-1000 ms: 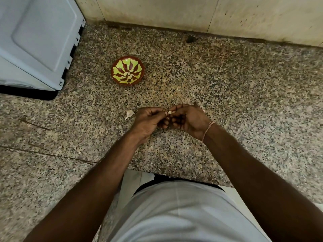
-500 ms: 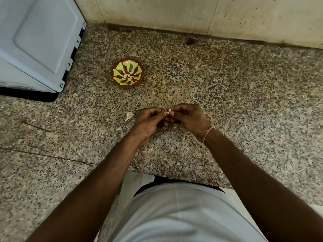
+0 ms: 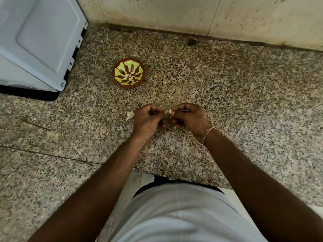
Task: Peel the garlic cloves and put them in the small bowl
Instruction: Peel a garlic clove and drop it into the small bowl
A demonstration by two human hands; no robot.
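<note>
Little has shifted: both my hands, left hand (image 3: 146, 119) and right hand (image 3: 189, 117), still pinch the garlic clove (image 3: 169, 112) at frame centre; small bowl (image 3: 129, 72) waits above-left; slippery skin could flick it onto the worktop (image 3: 227, 102).
</note>
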